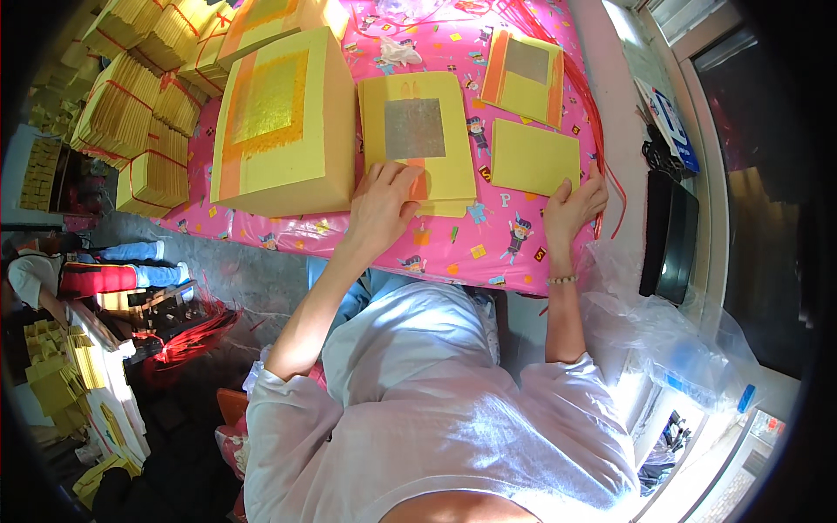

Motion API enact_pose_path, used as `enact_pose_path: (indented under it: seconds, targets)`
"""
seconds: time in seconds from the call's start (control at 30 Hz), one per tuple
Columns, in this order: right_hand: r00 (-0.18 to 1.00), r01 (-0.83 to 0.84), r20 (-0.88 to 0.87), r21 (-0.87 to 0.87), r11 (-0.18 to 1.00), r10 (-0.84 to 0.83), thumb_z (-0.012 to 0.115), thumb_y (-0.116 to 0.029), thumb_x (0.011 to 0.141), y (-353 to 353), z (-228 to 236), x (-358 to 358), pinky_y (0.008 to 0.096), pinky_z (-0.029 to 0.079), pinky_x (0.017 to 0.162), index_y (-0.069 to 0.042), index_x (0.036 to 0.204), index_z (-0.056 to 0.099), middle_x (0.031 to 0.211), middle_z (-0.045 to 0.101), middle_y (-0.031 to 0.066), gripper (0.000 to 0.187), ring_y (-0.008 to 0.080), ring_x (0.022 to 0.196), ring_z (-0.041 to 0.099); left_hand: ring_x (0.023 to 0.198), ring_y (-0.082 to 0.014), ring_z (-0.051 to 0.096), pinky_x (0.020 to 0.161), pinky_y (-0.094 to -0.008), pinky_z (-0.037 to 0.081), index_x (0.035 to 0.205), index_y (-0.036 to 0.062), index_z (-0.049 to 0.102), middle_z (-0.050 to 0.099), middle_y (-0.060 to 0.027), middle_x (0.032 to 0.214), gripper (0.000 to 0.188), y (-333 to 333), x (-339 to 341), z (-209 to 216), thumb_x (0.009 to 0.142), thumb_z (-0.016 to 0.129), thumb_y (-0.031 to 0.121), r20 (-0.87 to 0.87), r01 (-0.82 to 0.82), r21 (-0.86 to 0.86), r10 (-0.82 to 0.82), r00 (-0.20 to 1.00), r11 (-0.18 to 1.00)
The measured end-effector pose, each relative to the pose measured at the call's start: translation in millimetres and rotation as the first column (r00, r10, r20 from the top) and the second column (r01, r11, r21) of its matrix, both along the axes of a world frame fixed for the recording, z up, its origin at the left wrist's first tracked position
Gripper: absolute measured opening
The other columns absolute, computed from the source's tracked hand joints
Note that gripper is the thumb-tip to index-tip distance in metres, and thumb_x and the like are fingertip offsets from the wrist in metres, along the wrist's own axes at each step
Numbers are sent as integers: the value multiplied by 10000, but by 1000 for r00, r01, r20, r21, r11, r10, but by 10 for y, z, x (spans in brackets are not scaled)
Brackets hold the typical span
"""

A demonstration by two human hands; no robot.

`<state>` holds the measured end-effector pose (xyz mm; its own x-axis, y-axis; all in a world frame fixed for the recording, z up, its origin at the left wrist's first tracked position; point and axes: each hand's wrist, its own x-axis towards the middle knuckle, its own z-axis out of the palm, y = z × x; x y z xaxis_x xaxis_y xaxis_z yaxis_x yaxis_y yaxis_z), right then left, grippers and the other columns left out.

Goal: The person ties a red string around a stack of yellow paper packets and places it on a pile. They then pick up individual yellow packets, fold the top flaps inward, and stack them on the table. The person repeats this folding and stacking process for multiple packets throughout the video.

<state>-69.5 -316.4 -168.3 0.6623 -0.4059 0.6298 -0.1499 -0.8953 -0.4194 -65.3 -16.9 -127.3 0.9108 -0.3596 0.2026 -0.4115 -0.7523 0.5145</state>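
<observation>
A stack of yellow paper sheets (459, 174) with a silver square on top lies in front of me on the pink table. My left hand (384, 202) bends over its lower left part, fingers on the top sheet by an orange mark and thumb at the near edge, closed on the paper. To the right is a plain yellow paper pad (534, 157). At its near right corner rests my right hand (575, 207), thumb along the near edge and fingers apart from it by the right edge. Left of the silver-square stack stands a tall block of yellow paper (301, 166) with a gold square.
Behind the plain pad lie yellow sheets with orange bands (545, 96). Red-tied yellow paper bundles (157, 179) pile up at the far left. Red strings (596, 131) run along the table's right side. A crumpled white tissue (399, 52) lies farther back. Another person (96, 277) is at left.
</observation>
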Motion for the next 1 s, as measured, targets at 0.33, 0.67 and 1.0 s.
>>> enact_pose_path:
  seconds: [0.33,0.67,1.0]
  targets:
    - [613,-748,-291,84,658,734,754,-231,784,674,498,-46,463,337,1041,-107,1164,617,1276,534,95,422,335,1252,439,1074,-334,557,890,-433,490,1107,51,608,617,-111,1081,330,73,81,83,791,703,48,-129,17,-100,-30,991,995]
    - [596,-729,-255,227,646,762,728,-193,836,773,476,244,380,429,907,-60,1011,627,1006,623,91,243,281,994,603,984,-374,600,826,-442,490,1086,42,624,656,-165,993,195,72,136,70,893,610,68,-97,-7,-174,-10,995,985]
    - [529,-784,-360,139,605,768,842,-261,659,516,626,248,416,380,924,-90,1020,583,983,584,63,476,260,1034,548,868,-441,611,735,-527,481,1136,57,564,633,-246,883,227,-1,163,101,916,515,35,-97,-156,-142,143,985,977]
